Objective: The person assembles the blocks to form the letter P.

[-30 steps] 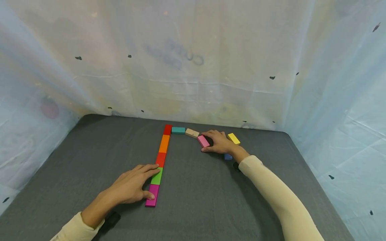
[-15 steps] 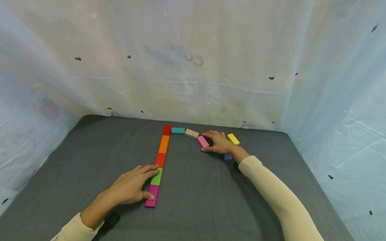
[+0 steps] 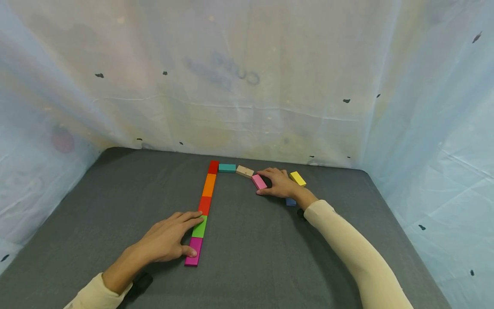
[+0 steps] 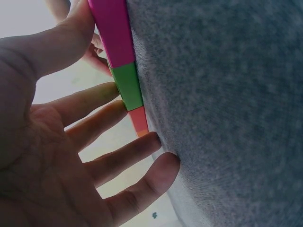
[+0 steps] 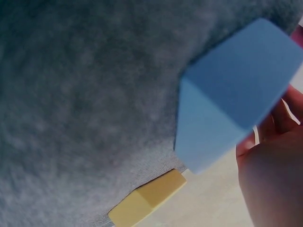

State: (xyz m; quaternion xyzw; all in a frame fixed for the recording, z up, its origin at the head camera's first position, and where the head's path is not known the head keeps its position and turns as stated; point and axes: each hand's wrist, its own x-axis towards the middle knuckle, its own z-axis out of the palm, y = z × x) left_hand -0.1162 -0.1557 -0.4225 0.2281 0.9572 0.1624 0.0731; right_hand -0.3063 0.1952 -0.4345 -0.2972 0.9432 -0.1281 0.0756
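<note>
My left hand rests along a straight row of flat blocks. Its thumb lies on the magenta block, and fingertips touch the green block. Farther up the row come a red block, an orange block and another red block. From the far end, a teal block and a plain wooden block lead right. Beyond them my right hand holds a pink block by its ends, between thumb and fingers, with one corner close to the wooden block.
A blue block lies beneath the right wrist, partly hidden in the head view. Just behind that wrist is a yellow block. The dark grey cloth-covered table is bounded by pale sheeting at the back and sides.
</note>
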